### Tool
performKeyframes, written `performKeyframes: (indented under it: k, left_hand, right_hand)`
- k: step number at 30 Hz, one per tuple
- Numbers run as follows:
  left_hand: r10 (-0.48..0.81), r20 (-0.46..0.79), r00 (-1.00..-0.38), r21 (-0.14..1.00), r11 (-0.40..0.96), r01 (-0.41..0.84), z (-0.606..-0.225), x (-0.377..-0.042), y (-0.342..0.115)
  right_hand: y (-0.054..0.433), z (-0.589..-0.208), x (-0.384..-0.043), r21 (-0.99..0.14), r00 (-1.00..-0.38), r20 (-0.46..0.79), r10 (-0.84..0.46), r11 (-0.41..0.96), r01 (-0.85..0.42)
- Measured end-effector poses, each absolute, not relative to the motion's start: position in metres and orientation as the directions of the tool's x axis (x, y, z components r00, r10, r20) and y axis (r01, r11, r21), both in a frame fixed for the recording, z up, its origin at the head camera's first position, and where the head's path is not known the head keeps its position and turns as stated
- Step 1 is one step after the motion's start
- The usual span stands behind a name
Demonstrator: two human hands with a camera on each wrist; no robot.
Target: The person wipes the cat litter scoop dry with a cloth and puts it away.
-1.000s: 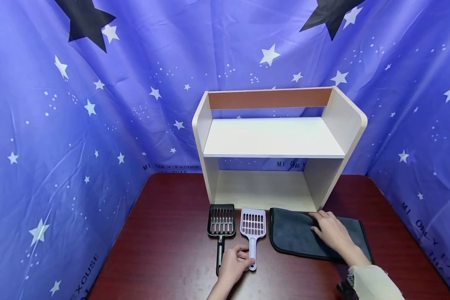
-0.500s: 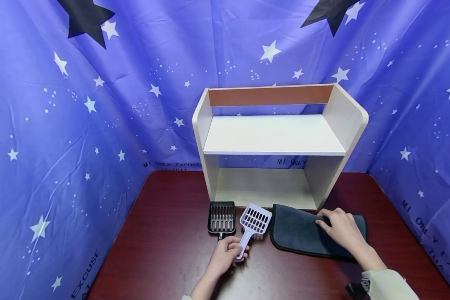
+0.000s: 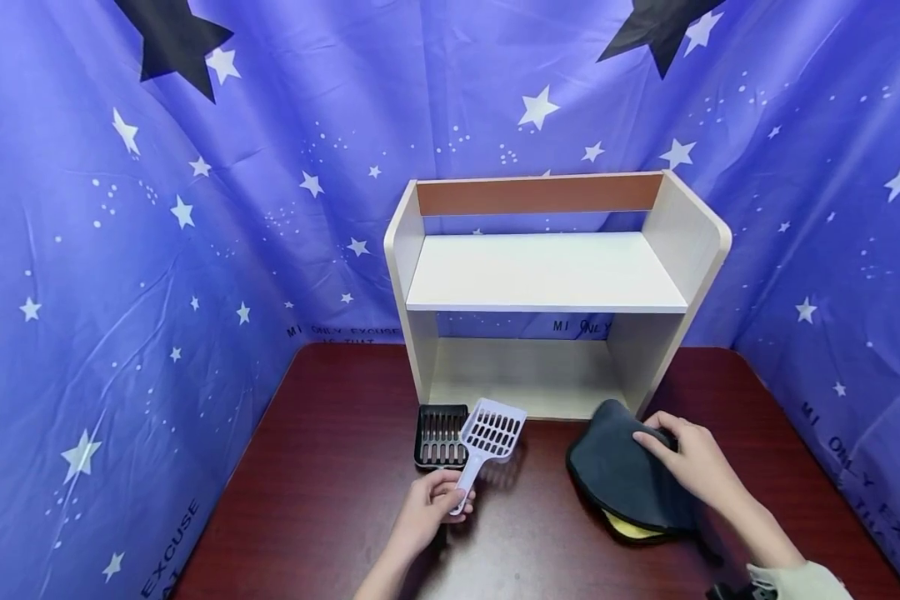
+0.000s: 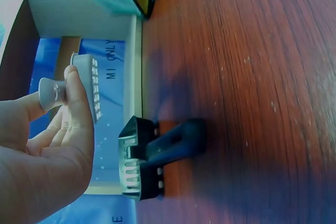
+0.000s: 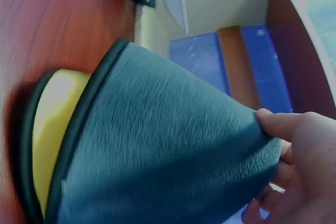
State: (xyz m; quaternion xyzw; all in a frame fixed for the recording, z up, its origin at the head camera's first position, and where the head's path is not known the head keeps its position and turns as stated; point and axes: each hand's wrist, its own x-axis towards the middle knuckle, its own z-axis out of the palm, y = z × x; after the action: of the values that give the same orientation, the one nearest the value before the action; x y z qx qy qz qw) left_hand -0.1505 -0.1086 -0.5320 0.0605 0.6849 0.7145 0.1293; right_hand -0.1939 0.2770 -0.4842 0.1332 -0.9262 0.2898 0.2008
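Observation:
My left hand (image 3: 423, 512) pinches the handle of a pale lilac slotted litter scoop (image 3: 493, 429), lifted off the table with its head tilted up. Below it a black slotted litter scoop (image 3: 441, 437) lies on the table; its handle shows in the left wrist view (image 4: 176, 145) but is mostly covered in the head view. On the right, a folded dark grey cloth (image 3: 630, 467) with black edging and a yellow inner side hangs from my right hand (image 3: 693, 458). Thumb and fingers pinch its upper edge, and the yellow layer (image 5: 55, 119) peeks out in the right wrist view.
A pale two-tier shelf (image 3: 547, 271) stands at the back of the dark red wooden table (image 3: 330, 483), right behind the scoops and cloth. Blue star-printed curtains (image 3: 195, 275) enclose the table at the back and sides.
My left hand has picked up the lilac scoop and carried it left, partly over the black one. My right hand has lifted the cloth, which now bends and shows yellow.

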Motion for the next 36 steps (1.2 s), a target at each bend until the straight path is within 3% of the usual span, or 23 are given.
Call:
performKeyframes:
  k: [7,20,36]
  left_hand:
    - [0.272,-0.068,-0.960,0.997,-0.009,-0.073,-0.529,-0.145,-0.118]
    - [0.268,-0.042,-0.963,0.999,-0.016,-0.048,-0.519,-0.141,-0.122]
    - [0.207,-0.067,-0.976,0.995,-0.061,-0.081,-0.512,-0.149,-0.127]
  right_hand:
    - [0.266,-0.478,-0.183,-0.515,-0.776,0.621,-0.111,0.688,-0.511]
    - [0.248,-0.470,-0.173,-0.551,-0.719,0.694,-0.042,0.611,-0.568]
    - [0.234,-0.469,-0.179,-0.415,-0.652,0.727,-0.216,0.617,-0.668]
